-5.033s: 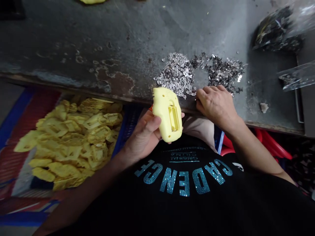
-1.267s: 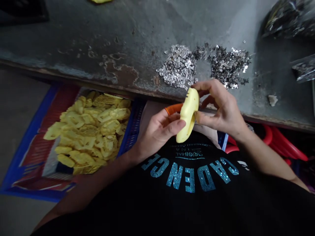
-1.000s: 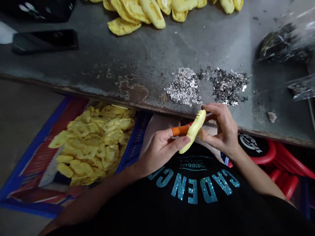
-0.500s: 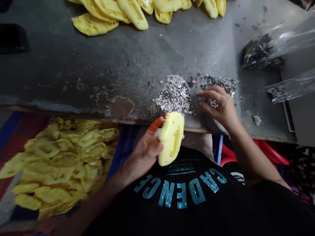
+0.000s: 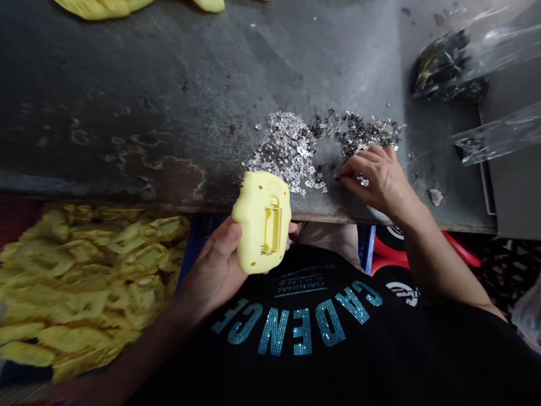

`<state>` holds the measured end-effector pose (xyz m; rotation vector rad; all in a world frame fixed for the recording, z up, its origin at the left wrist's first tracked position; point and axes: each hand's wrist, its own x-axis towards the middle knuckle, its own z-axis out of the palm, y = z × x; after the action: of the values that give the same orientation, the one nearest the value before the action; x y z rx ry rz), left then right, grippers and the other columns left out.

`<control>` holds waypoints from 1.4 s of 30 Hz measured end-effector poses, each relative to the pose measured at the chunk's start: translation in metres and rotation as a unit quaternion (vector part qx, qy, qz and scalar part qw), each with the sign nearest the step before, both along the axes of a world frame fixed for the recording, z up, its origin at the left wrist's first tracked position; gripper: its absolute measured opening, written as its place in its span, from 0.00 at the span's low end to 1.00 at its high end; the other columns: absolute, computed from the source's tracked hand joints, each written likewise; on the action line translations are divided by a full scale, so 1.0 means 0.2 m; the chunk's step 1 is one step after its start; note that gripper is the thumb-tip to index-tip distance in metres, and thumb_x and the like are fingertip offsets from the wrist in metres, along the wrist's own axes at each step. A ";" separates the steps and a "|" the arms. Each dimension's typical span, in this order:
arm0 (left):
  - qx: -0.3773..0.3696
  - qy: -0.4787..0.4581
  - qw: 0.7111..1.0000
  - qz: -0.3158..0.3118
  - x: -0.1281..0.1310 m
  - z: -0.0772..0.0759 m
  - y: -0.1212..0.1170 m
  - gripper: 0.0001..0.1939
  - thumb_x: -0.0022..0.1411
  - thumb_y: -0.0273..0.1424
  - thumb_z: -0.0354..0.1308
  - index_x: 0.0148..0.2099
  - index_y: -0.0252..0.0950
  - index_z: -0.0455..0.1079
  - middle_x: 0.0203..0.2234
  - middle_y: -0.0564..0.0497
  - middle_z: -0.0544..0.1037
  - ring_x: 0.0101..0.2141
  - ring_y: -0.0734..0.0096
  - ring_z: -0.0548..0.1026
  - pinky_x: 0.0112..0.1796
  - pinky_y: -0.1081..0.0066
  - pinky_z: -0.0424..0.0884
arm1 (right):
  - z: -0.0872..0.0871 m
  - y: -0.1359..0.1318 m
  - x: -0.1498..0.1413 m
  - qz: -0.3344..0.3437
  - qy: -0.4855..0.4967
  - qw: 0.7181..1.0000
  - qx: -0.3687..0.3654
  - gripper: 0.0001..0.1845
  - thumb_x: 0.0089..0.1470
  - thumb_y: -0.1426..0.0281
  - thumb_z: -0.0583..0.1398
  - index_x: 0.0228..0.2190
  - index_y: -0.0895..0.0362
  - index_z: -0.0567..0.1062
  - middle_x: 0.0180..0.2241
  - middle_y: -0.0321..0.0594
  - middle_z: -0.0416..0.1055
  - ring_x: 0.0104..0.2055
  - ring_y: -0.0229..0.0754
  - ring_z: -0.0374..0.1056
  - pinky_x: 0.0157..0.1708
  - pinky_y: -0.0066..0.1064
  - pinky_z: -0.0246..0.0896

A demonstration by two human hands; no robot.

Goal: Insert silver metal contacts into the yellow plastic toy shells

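Note:
My left hand [image 5: 222,254] grips a yellow plastic toy casing [image 5: 253,225] just in front of the table's edge. Its back faces up, showing a long battery compartment [image 5: 273,228] and several screw holes. My right hand [image 5: 378,180] rests low over the table with thumb and forefinger pinched; a tiny dark piece seems to be at the fingertips, too small to name. Beyond that hand lies a pile of small dark metal pieces [image 5: 367,132]. Left of it spreads a pile of flat silver metal contact plates [image 5: 289,144].
A crate of yellow plastic shells [image 5: 93,282] stands below the table at left. More yellow shells [image 5: 101,7] lie at the far edge of view. Clear bags of dark parts [image 5: 448,67] sit at right on the grey metal table [image 5: 211,73], near a small whitish lump [image 5: 435,196].
My left hand has turned the casing so its back shows more fully; an orange item seen behind it is now hidden. My right hand's fingers have closed to a pinch. The view has shifted.

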<state>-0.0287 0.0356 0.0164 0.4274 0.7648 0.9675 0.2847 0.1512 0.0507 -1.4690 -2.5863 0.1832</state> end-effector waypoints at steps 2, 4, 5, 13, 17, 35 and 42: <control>-0.004 0.008 1.000 -0.008 0.02 0.01 0.01 0.33 0.73 0.59 0.62 0.65 0.41 0.81 0.52 0.41 0.90 0.50 0.51 0.89 0.45 0.67 0.86 | -0.01 -0.05 0.01 -0.004 -0.021 1.000 0.000 0.11 0.73 0.64 0.59 0.38 0.51 0.79 0.38 0.44 0.81 0.45 0.54 0.68 0.49 0.48 0.55; -0.006 0.013 1.000 -0.015 0.03 0.02 0.01 0.33 0.74 0.59 0.61 0.64 0.40 0.81 0.53 0.42 0.90 0.50 0.52 0.88 0.44 0.69 0.85 | -0.02 -0.10 0.02 -0.012 -0.031 0.999 0.012 0.13 0.75 0.62 0.58 0.39 0.51 0.79 0.38 0.43 0.80 0.46 0.54 0.67 0.50 0.48 0.55; -0.004 0.017 1.000 -0.016 0.04 0.02 0.01 0.33 0.74 0.59 0.61 0.64 0.40 0.81 0.54 0.42 0.90 0.50 0.53 0.88 0.42 0.71 0.85 | -0.03 -0.12 0.02 -0.016 -0.030 0.999 0.021 0.13 0.75 0.62 0.58 0.39 0.51 0.79 0.38 0.43 0.80 0.46 0.54 0.67 0.50 0.48 0.55; 0.004 0.042 0.998 -0.046 0.10 0.03 0.02 0.38 0.73 0.63 0.58 0.64 0.37 0.82 0.51 0.39 0.90 0.43 0.53 0.89 0.29 0.74 0.80 | -0.07 -0.25 0.08 -0.027 0.007 0.998 0.060 0.08 0.74 0.63 0.61 0.41 0.49 0.80 0.38 0.40 0.79 0.47 0.54 0.67 0.50 0.48 0.57; 0.010 0.022 0.999 -0.049 0.13 0.05 0.02 0.39 0.73 0.62 0.59 0.66 0.36 0.81 0.50 0.39 0.90 0.36 0.59 0.89 0.26 0.76 0.78 | -0.08 -0.29 0.12 -0.065 0.059 0.994 0.064 0.08 0.75 0.63 0.61 0.44 0.48 0.82 0.37 0.38 0.79 0.46 0.52 0.70 0.49 0.47 0.57; -0.005 -0.021 0.999 -0.048 0.17 0.07 -0.01 0.33 0.74 0.57 0.63 0.63 0.35 0.82 0.47 0.39 0.92 0.35 0.58 0.90 0.23 0.75 0.78 | -0.11 -0.28 0.07 -0.065 0.019 0.997 0.035 0.11 0.73 0.62 0.61 0.41 0.50 0.82 0.39 0.44 0.79 0.48 0.56 0.68 0.50 0.49 0.57; -0.020 -0.073 0.991 -0.107 0.16 0.05 -0.02 0.31 0.74 0.54 0.63 0.67 0.37 0.79 0.53 0.39 0.90 0.40 0.54 0.91 0.25 0.75 0.80 | -0.06 -0.33 0.05 -0.042 0.181 0.983 0.016 0.07 0.72 0.64 0.64 0.42 0.50 0.83 0.40 0.40 0.84 0.44 0.51 0.76 0.50 0.47 0.64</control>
<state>0.0023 0.0322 0.0271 0.3902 0.5914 0.7710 0.2948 0.0857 0.0383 -1.3816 -2.2259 0.3583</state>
